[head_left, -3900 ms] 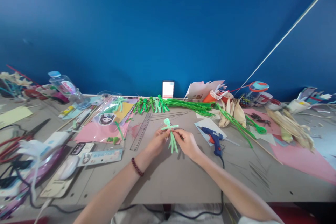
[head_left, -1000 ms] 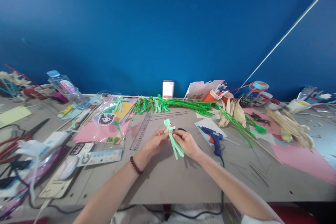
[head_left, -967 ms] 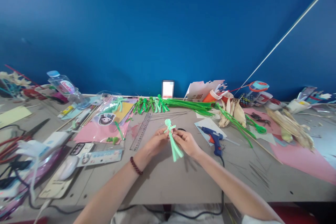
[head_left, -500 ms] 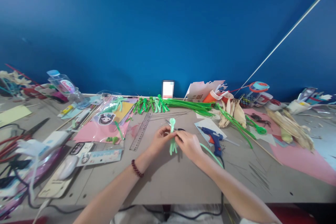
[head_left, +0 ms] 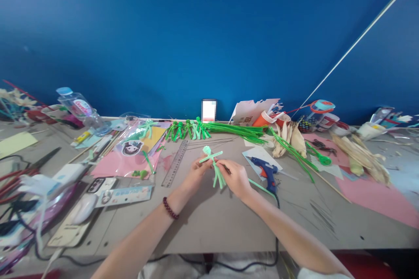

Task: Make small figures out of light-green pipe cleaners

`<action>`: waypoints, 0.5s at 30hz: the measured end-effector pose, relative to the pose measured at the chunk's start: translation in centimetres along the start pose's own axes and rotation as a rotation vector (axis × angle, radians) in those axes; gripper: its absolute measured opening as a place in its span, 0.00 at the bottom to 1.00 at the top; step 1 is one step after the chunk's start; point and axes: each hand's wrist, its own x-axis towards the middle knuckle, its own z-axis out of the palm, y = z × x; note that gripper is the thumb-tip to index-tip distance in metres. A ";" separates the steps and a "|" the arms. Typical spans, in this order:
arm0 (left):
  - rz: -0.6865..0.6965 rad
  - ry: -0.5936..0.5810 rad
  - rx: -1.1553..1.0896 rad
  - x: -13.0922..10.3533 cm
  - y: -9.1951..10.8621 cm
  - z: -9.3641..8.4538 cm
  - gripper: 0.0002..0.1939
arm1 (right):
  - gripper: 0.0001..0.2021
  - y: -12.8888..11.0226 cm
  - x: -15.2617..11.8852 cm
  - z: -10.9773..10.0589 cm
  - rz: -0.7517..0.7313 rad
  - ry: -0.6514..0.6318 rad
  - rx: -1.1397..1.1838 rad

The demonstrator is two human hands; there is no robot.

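A pale green pipe-cleaner figure (head_left: 218, 174) with a round head, crosswise arms and several hanging legs is held up over the middle of the desk. My left hand (head_left: 198, 170) pinches it below the head, on its left side. At its right side, the fingertips of my right hand (head_left: 235, 175) close on the body; the exact grip there is partly hidden. A loose pale green pipe cleaner (head_left: 262, 186) extends from behind my right hand toward the glue gun (head_left: 266, 170). Finished-looking green figures (head_left: 188, 130) stand in a row by the wall.
Green pipe cleaners (head_left: 238, 129) lie bundled at the back. A steel ruler (head_left: 176, 163) is left of my hands, and a plastic bag (head_left: 132, 144) lies beyond it. Dried husks (head_left: 363, 159) and pink paper (head_left: 376, 200) cover the right. A power strip (head_left: 70, 226) and scissors (head_left: 46, 157) sit left.
The figure has tilted, its head leaning left, and its crosswise arms now show. My right hand has shifted slightly, and its fingers grip the body lower down.
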 end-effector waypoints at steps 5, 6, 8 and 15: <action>0.035 0.052 0.024 0.0 0.1 0.2 0.09 | 0.10 0.0 -0.2 0.2 0.007 0.027 0.013; 0.038 0.063 0.029 0.0 0.2 0.3 0.09 | 0.09 -0.1 -0.2 0.2 -0.014 0.032 -0.014; 0.045 0.084 0.050 0.0 0.4 0.4 0.09 | 0.09 -0.3 -0.1 0.1 -0.070 0.050 -0.104; 0.044 0.123 0.071 -0.1 0.2 0.6 0.07 | 0.10 -1.2 0.1 -0.1 -0.142 0.104 -0.309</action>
